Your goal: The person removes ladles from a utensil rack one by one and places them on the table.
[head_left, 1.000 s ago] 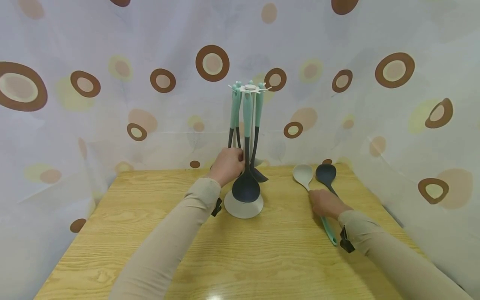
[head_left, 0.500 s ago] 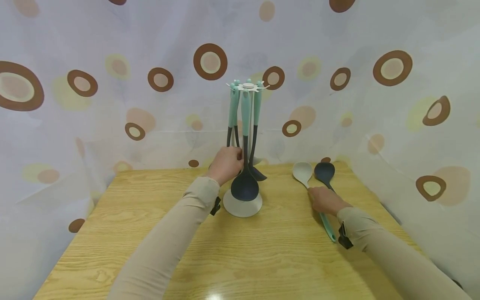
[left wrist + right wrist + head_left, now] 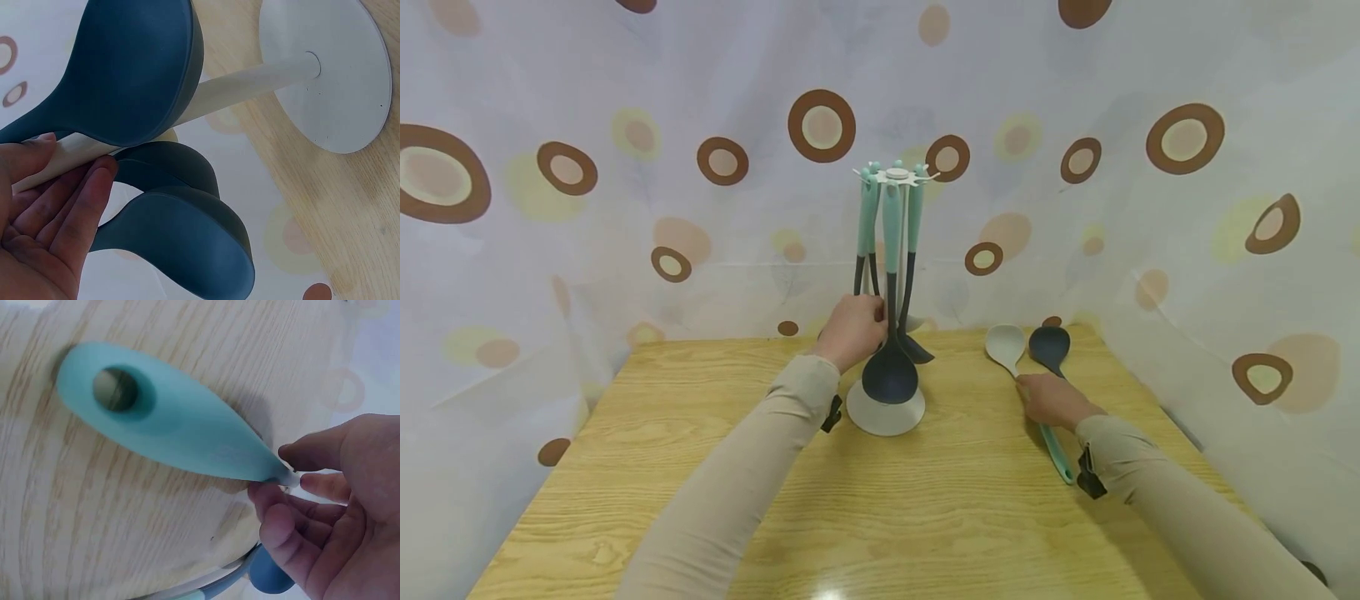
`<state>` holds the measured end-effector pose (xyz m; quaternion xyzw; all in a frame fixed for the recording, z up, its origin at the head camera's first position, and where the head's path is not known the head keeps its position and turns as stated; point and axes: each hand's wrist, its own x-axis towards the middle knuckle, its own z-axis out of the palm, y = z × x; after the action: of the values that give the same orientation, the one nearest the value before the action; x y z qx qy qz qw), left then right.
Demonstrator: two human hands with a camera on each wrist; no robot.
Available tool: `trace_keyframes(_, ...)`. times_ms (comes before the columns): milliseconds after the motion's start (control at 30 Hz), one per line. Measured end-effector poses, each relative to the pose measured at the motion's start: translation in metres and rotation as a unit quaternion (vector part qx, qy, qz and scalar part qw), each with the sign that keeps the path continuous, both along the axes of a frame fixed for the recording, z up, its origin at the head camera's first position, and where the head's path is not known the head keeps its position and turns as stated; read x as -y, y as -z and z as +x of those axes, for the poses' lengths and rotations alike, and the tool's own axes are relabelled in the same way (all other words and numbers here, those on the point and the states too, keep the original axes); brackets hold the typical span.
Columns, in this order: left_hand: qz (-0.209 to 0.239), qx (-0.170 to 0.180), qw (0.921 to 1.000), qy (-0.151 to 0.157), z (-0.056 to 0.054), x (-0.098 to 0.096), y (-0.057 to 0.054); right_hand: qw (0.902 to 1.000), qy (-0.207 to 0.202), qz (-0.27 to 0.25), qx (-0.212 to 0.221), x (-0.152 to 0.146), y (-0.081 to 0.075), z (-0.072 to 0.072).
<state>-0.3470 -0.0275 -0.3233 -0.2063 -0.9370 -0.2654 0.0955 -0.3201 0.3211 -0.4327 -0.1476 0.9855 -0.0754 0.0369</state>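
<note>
In the head view a white utensil stand (image 3: 886, 423) stands upright at the back middle. My left hand (image 3: 852, 332) reaches in behind a hanging dark ladle (image 3: 891, 377) and grips the stand's pole (image 3: 250, 86), thumb on one side and fingers on the other. Two more dark scoop-shaped heads (image 3: 187, 240) hang close by those fingers. To the right, my right hand (image 3: 1054, 402) pinches a white-headed spoon (image 3: 1005, 345) at its neck, just past the mint handle (image 3: 169, 422). That spoon lies along the table, handle end toward me.
Beside the white spoon lies a dark spoon (image 3: 1049, 343), partly hidden by my right hand. Several mint-handled utensils hang from the stand's hooked top (image 3: 897, 175). A patterned curtain (image 3: 737, 217) rises behind the wooden table (image 3: 910, 508) and along its right side.
Both hands hold their places on the stand's pole and the white spoon. Only the head view has shifted very slightly.
</note>
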Motion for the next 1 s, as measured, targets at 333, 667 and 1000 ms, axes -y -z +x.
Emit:
trace_keyframes(333, 0.003, -0.005, 1.0000, 0.005, 0.000, -0.001, 0.001, 0.9963, -0.005, -0.001, -0.086, 0.023, -0.015, 0.007)
trace_keyframes(667, 0.006, -0.004, 1.0000, 0.001, -0.001, 0.000, 0.001, 0.9896, -0.051, -0.053, -0.124, 0.083, -0.057, 0.006)
trace_keyframes(1000, 0.006, -0.002, 1.0000, -0.001, -0.001, -0.001, 0.001, 0.9822, -0.054, -0.130, -0.124, 0.132, -0.091, -0.009)
